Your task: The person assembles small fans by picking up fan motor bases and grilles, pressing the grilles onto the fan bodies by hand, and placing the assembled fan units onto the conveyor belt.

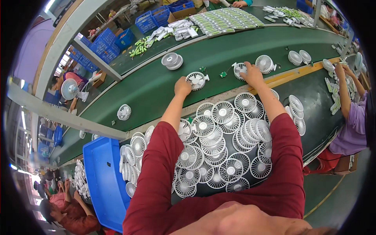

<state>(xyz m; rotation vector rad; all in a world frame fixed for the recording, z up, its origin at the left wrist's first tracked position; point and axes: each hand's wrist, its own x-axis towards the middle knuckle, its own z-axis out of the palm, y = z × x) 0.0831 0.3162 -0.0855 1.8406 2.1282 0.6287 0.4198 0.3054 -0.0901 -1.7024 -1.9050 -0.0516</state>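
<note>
Both my arms reach forward onto the green conveyor belt. My left hand grips the left edge of a white fan head whose blades and side stub show. My right hand holds another white fan head by its right side, partly covering it. Between the two lies a small green circuit board. A caged white fan head rests just right of my right hand. Below my hands, many round white fan grilles are piled on the dark worktable.
A blue bin stands left of the grilles. More fan heads sit along the belt. A metal frame crosses the left side. Green-and-white parts lie in rows beyond the belt. At right, a person in a purple sleeve works.
</note>
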